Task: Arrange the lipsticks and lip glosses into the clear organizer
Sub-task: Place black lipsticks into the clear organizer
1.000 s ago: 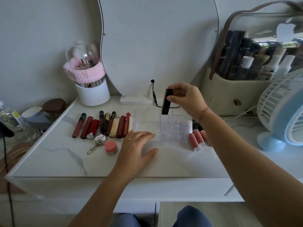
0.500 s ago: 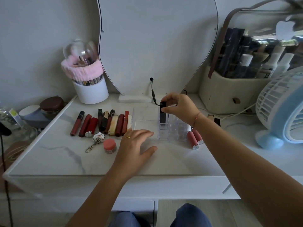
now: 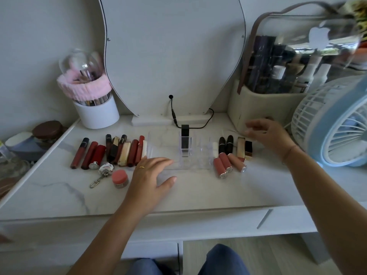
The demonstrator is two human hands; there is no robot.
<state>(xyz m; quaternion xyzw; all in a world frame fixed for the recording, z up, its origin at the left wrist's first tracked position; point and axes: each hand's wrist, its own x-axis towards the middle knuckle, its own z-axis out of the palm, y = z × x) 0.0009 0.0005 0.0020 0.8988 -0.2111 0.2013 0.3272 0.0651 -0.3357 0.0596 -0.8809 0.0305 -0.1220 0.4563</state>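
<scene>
A clear organizer (image 3: 198,153) stands on the white marble table (image 3: 198,191), with one black lipstick (image 3: 185,139) upright in a back-left slot. Left of it lies a row of several red, brown and gold lipsticks and glosses (image 3: 111,151). To its right lie several pink, black and gold tubes (image 3: 230,153). My left hand (image 3: 151,175) rests flat with straight fingers against the organizer's front-left edge. My right hand (image 3: 266,132) hovers blurred above the right-hand tubes, fingers loosely spread, holding nothing.
A white brush cup (image 3: 97,112) with a pink band stands back left, a mirror (image 3: 170,56) behind the organizer with its black cable (image 3: 174,116). A cosmetics bag (image 3: 278,86) and a blue fan (image 3: 333,126) stand at the right. A pink jar (image 3: 119,178) and keychain (image 3: 103,171) lie near front.
My right hand lowered the black lipstick into the organizer slot, let go of it and moved right over the tubes. My left hand stayed at the organizer's edge.
</scene>
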